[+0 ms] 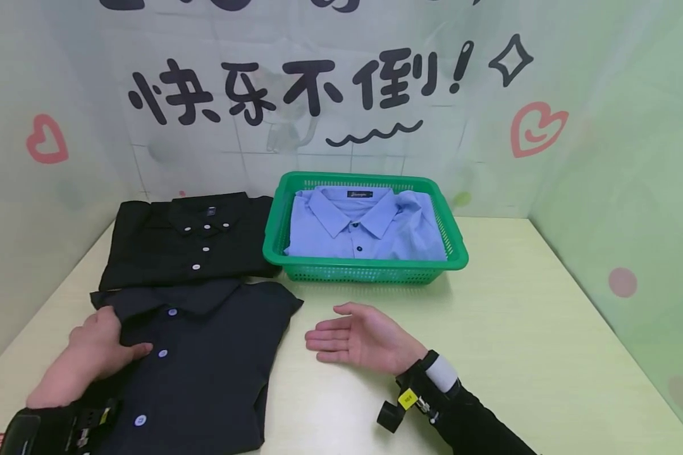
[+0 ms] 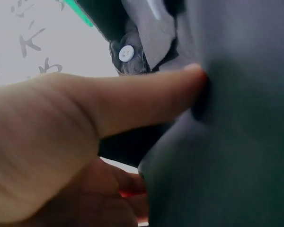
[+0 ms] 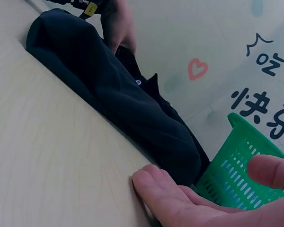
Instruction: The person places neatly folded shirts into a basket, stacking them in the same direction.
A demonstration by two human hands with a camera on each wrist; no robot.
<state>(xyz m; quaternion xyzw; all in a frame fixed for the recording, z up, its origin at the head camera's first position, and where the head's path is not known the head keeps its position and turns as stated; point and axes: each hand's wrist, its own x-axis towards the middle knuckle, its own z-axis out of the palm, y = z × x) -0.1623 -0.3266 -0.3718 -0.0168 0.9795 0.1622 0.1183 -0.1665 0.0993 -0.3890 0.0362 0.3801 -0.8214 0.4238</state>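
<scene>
A folded dark navy shirt (image 1: 205, 366) with white buttons lies at the near left of the table. My left hand (image 1: 119, 349) grips its left edge, with the thumb (image 2: 132, 101) on top of the cloth (image 2: 236, 142) and fingers tucked beneath. My right hand (image 1: 326, 335) lies open on the table, fingers straight and pointing left, a short way from the shirt's right edge. In the right wrist view those fingers (image 3: 170, 198) lie on the tabletop next to the shirt's fold (image 3: 109, 90).
A folded black shirt (image 1: 188, 243) lies behind the navy one. A green plastic basket (image 1: 370, 272) at the back centre holds a folded light blue shirt (image 1: 370, 227). Walls enclose the pale table (image 1: 518, 341) on three sides.
</scene>
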